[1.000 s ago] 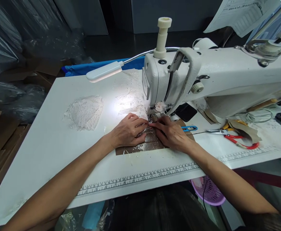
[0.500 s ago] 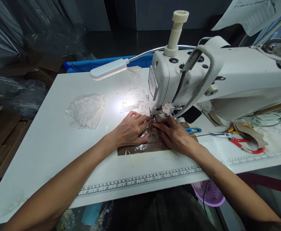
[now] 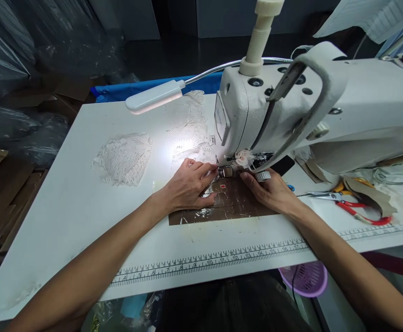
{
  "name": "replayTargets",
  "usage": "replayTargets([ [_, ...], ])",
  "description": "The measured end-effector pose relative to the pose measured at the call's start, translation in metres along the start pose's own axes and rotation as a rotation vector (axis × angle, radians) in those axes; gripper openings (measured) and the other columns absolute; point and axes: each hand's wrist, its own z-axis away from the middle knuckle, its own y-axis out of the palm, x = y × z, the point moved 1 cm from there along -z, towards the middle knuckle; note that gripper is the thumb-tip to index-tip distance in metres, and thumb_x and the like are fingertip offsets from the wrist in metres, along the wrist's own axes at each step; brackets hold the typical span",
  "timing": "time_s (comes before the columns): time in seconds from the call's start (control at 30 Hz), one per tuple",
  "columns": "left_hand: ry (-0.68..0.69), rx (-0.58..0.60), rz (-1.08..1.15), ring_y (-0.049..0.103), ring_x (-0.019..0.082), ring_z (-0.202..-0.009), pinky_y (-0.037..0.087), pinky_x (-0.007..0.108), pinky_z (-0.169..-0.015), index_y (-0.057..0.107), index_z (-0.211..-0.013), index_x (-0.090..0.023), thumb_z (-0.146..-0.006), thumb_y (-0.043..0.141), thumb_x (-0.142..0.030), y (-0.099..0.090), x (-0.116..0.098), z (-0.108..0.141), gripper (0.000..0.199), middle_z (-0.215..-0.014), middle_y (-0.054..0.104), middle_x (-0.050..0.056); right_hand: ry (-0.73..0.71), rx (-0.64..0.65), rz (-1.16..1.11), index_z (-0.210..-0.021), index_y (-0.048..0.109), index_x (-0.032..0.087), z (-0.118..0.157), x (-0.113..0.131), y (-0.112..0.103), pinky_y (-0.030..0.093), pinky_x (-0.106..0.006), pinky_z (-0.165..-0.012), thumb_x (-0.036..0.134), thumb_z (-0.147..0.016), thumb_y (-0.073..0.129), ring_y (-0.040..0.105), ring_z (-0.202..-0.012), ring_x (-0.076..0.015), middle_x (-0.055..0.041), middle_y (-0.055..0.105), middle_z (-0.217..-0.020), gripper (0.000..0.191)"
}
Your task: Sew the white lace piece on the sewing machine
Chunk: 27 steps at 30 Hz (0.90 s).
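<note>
My left hand [image 3: 192,184] lies with its fingers stretched out on white lace [image 3: 206,179], just left of the presser foot [image 3: 226,172] of a white sewing machine [image 3: 237,110]. Its thumb rests apart over a brown sheet [image 3: 222,210] taped to the table. On the other side of the foot, my right hand [image 3: 272,191] sits beneath the machine head, thumb pointing left. The remaining right fingers are mostly hidden behind the machine parts, so any grip cannot be made out. Just past that hand, a blue tool's end [image 3: 291,188] peeks out.
Folded lace pieces [image 3: 123,159] lie on the left of the white table [image 3: 84,221]. A lamp [image 3: 155,97] lights more lace behind my left hand. Scissors with red handles [image 3: 363,214] lie on the right. A printed ruler [image 3: 208,263] follows the front edge; a purple basket [image 3: 305,279] is below.
My right hand has moved right, away from the presser foot, and now covers most of the blue tool. My left hand stays nearly in place. The view has shifted slightly closer to the machine.
</note>
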Motion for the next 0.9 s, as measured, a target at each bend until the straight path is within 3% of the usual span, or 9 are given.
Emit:
replayTargets([
  [0.13,-0.016,-0.005,-0.007,0.055,0.027,-0.092,0.041,0.046,-0.081,0.054,-0.121,-0.011,-0.089,0.049,-0.04,0.001,-0.001,0.0,0.044,-0.114,0.057,0.015,0.031,-0.115,-0.045,-0.082,0.06,0.02,0.004,-0.006,0.0,0.049,-0.032,-0.072,0.028,-0.088,0.049,0.06,-0.08,-0.0201,-0.0055,0.063,-0.087,0.015],
  [0.3,-0.092,-0.065,-0.013,0.054,0.029,-0.102,0.04,0.049,-0.089,0.053,-0.117,-0.01,-0.092,0.044,-0.039,-0.002,-0.003,0.0,0.039,-0.115,0.058,0.016,0.051,-0.161,-0.05,-0.086,0.065,0.019,0.003,-0.015,0.003,0.049,-0.034,-0.078,0.021,-0.085,0.044,0.06,-0.083,-0.0197,-0.0063,0.065,-0.09,0.021],
  [0.47,-0.145,-0.033,0.015,0.048,0.03,-0.119,0.037,0.049,-0.1,0.052,-0.12,-0.015,-0.095,0.042,-0.046,-0.003,-0.001,0.002,0.041,-0.131,0.051,0.015,0.207,-0.168,-0.209,-0.087,0.067,0.019,0.002,-0.026,0.008,0.05,-0.035,-0.073,0.029,-0.083,0.051,0.062,-0.077,-0.0202,-0.0066,0.068,-0.092,0.019],
  [0.6,-0.212,0.03,-0.026,0.044,0.03,-0.125,0.038,0.046,-0.1,0.049,-0.126,-0.014,-0.096,0.04,-0.049,-0.005,-0.011,0.003,0.048,-0.141,0.044,0.015,0.243,-0.224,-0.303,-0.074,0.065,0.019,-0.005,-0.021,-0.002,0.049,-0.03,-0.053,0.038,-0.078,0.055,0.06,-0.061,-0.0195,-0.0044,0.066,-0.068,0.021],
  [0.7,-0.319,0.118,-0.11,0.05,0.031,-0.117,0.043,0.042,-0.09,0.05,-0.127,-0.009,-0.095,0.042,-0.051,-0.013,-0.026,0.003,0.054,-0.137,0.047,0.019,0.297,-0.247,-0.307,-0.055,0.057,0.023,-0.01,-0.013,-0.019,0.049,-0.029,-0.05,0.042,-0.071,0.059,0.06,-0.058,-0.0216,-0.0024,0.058,-0.052,0.025],
  [0.8,-0.347,0.224,-0.092,0.054,0.029,-0.107,0.044,0.04,-0.086,0.058,-0.118,-0.011,-0.093,0.042,-0.056,-0.029,-0.029,0.003,0.054,-0.132,0.052,0.017,0.375,-0.25,-0.174,-0.05,0.051,0.024,-0.016,-0.013,-0.034,0.053,-0.033,-0.061,0.04,-0.069,0.061,0.063,-0.068,-0.0254,-0.0025,0.057,-0.051,0.026],
  [0.9,-0.421,0.184,-0.034,0.053,0.026,-0.108,0.043,0.04,-0.089,0.065,-0.104,-0.014,-0.097,0.032,-0.056,-0.046,-0.002,-0.001,0.053,-0.135,0.05,0.014,0.39,-0.255,-0.104,-0.069,0.064,0.022,-0.027,-0.02,-0.038,0.052,-0.037,-0.083,0.037,-0.074,0.062,0.064,-0.087,-0.0261,-0.0057,0.067,-0.072,0.016],
])
